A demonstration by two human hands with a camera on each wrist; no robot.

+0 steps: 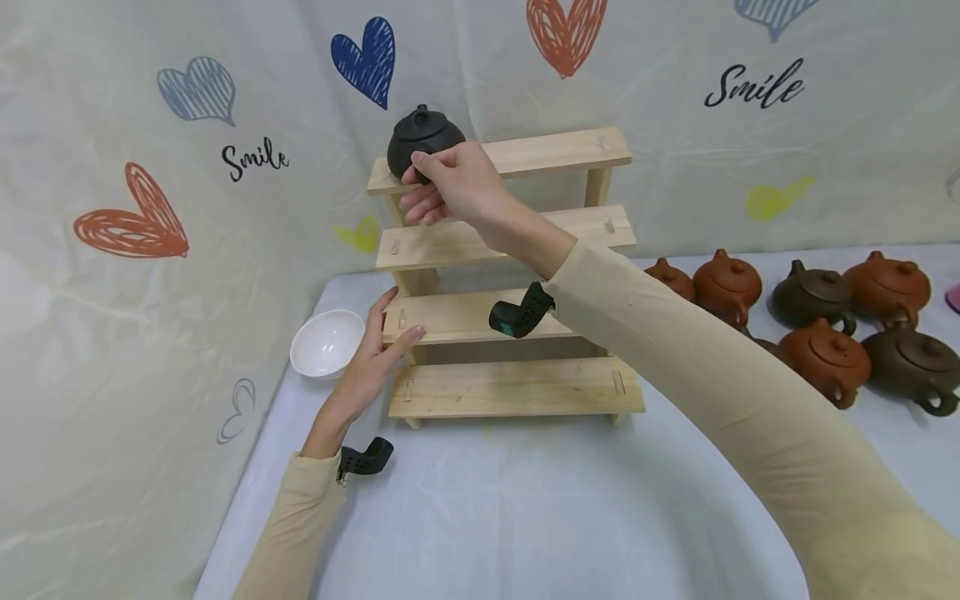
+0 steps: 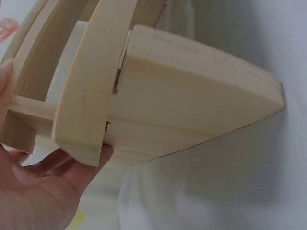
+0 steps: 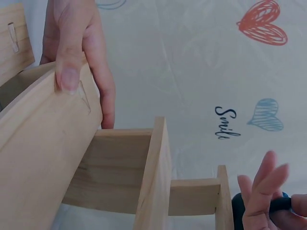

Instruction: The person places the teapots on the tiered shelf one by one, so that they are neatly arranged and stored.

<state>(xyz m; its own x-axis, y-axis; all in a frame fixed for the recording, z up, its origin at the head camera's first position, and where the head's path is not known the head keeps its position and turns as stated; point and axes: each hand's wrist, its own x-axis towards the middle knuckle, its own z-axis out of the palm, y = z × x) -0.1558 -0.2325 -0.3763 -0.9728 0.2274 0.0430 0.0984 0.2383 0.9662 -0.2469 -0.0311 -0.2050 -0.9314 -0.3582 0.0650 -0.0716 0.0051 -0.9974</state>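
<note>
Head view: the right hand point(image 1: 467, 190) pinches a round, matte-black, lidded teapot point(image 1: 422, 132) atop a pale wooden rack point(image 1: 517, 389), gripped by the left hand point(image 1: 369, 363).

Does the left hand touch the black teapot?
No, the left hand grips the third shelf from the top at its left end, and the right hand is at the teapot.
</note>
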